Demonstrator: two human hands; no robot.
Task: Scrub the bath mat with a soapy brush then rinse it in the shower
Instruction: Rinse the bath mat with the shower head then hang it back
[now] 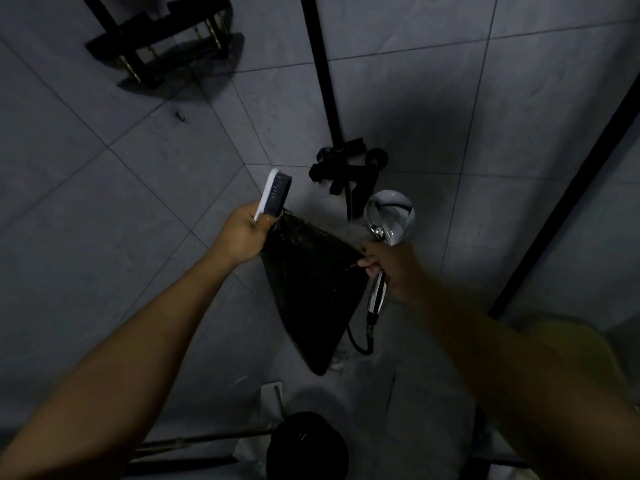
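Note:
A dark wet bath mat (311, 289) hangs in the air in front of the tiled shower wall, its lowest corner pointing down. My left hand (244, 233) grips its upper left corner together with a white-handled brush (273, 192) that sticks up, dark bristles facing right. My right hand (388, 265) holds the chrome hand shower (389, 220) by its handle and also pinches the mat's upper right corner. The shower head points away from me, toward the wall. No water stream is visible.
A black shower mixer (346, 171) with a riser pipe (323, 74) is on the wall behind the mat. A black hose (360, 344) loops below the handle. A black wall shelf (159, 39) is at upper left. A dark round object (306, 445) sits on the floor below.

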